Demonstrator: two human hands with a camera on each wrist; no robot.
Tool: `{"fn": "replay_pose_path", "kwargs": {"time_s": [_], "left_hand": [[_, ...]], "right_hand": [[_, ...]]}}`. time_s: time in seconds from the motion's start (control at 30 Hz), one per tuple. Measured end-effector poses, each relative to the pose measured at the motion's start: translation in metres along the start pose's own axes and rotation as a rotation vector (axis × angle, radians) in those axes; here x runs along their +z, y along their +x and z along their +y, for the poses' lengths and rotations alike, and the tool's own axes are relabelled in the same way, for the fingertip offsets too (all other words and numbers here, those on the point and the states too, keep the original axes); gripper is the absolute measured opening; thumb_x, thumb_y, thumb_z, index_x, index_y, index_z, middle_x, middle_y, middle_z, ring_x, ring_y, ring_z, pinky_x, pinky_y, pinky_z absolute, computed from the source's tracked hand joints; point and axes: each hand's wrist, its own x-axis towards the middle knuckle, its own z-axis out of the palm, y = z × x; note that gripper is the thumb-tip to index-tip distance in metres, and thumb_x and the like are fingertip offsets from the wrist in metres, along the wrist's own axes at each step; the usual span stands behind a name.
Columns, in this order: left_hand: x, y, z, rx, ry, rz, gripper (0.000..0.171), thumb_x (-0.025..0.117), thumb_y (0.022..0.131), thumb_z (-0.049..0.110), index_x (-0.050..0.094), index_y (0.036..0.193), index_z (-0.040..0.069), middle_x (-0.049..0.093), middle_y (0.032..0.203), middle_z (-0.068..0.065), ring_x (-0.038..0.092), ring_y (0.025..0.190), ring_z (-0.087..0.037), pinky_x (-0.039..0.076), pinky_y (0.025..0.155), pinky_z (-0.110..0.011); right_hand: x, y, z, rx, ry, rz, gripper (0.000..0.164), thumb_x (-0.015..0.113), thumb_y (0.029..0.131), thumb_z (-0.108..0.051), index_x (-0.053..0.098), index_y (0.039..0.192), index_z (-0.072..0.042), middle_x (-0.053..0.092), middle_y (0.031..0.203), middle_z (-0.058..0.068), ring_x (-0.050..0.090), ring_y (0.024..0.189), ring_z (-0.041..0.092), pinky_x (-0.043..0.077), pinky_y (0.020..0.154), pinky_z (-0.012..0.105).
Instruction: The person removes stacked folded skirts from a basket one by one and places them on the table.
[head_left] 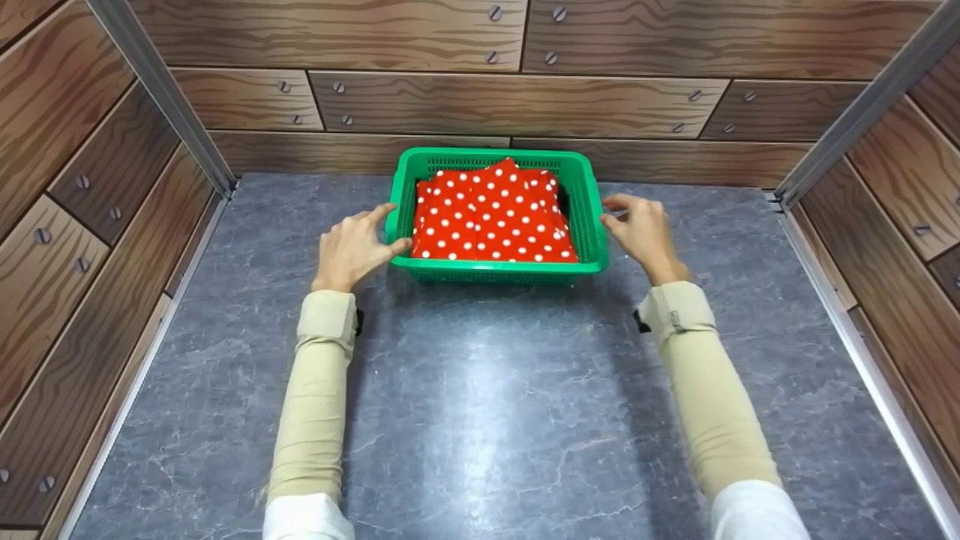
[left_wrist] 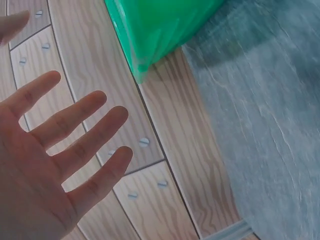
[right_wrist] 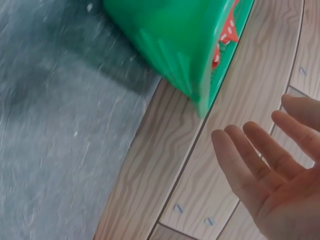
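A green plastic basket [head_left: 495,266] stands near the back wall. Inside it lies red cloth with white polka dots [head_left: 491,214], peaked in the middle, and part of it shows over the rim in the right wrist view. My left hand [head_left: 352,251] is by the basket's left side, thumb and forefinger apart, the thumb overlapping the front left corner in the head view. In the left wrist view its fingers [left_wrist: 92,127] are spread and hold nothing. Beside the right rim is my right hand [head_left: 643,232], fingertips close to the edge. Its fingers [right_wrist: 272,155] are loosely extended with nothing in them.
Wood-patterned panels [head_left: 517,105] close off the back and both sides. Metal posts [head_left: 161,94] stand at the back corners, and metal strips run along the sides of the grey marbled surface [head_left: 480,390].
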Motion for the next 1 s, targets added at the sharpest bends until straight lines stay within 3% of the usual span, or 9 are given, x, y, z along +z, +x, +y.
{"fn": "replay_pose_path", "kwargs": {"time_s": [0.23,0.37,0.5,0.63,1.0], "left_hand": [[0.007,0.01,0.011,-0.01,-0.104,-0.006,0.065,0.065,0.091,0.047,0.055,0.148,0.019,0.064,0.132,-0.019,0.049,0.056,-0.026,0.042,0.05,-0.041],[0.012,0.015,0.018,-0.027,-0.176,-0.016,0.064,0.065,0.091,0.042,0.053,0.149,0.018,0.061,0.138,-0.017,0.047,0.056,-0.026,0.042,0.054,-0.041],[0.02,0.022,0.024,-0.014,-0.223,-0.013,0.063,0.066,0.092,0.039,0.054,0.148,0.016,0.06,0.139,-0.016,0.063,0.083,-0.034,0.053,0.071,-0.051],[0.029,0.027,0.028,0.007,-0.243,-0.037,0.063,0.066,0.092,0.039,0.053,0.148,0.012,0.059,0.14,-0.017,0.062,0.113,-0.039,0.052,0.089,-0.057],[0.036,0.038,0.033,-0.041,-0.287,-0.068,0.062,0.065,0.094,0.04,0.051,0.15,0.016,0.05,0.149,-0.015,0.052,0.13,-0.037,0.044,0.102,-0.057]], "right_hand": [[0.013,0.007,-0.012,0.065,0.086,-0.057,0.032,0.069,0.092,-0.002,0.068,0.122,0.009,0.068,0.115,0.029,0.068,0.102,0.045,0.053,0.09,0.052],[0.02,0.01,-0.02,0.078,0.132,-0.089,0.036,0.069,0.093,-0.003,0.066,0.127,0.008,0.066,0.121,0.03,0.065,0.109,0.045,0.05,0.095,0.052],[0.025,0.012,-0.025,0.096,0.174,-0.129,0.039,0.068,0.095,-0.003,0.062,0.132,0.009,0.063,0.127,0.03,0.061,0.115,0.046,0.047,0.1,0.052],[0.03,0.014,-0.027,0.138,0.177,-0.175,0.043,0.066,0.096,-0.006,0.058,0.137,0.007,0.058,0.135,0.029,0.056,0.121,0.046,0.045,0.102,0.052],[0.042,0.02,-0.034,0.153,0.174,-0.277,0.055,0.067,0.097,-0.008,0.047,0.146,0.007,0.045,0.149,0.027,0.047,0.127,0.043,0.038,0.107,0.052]]}}
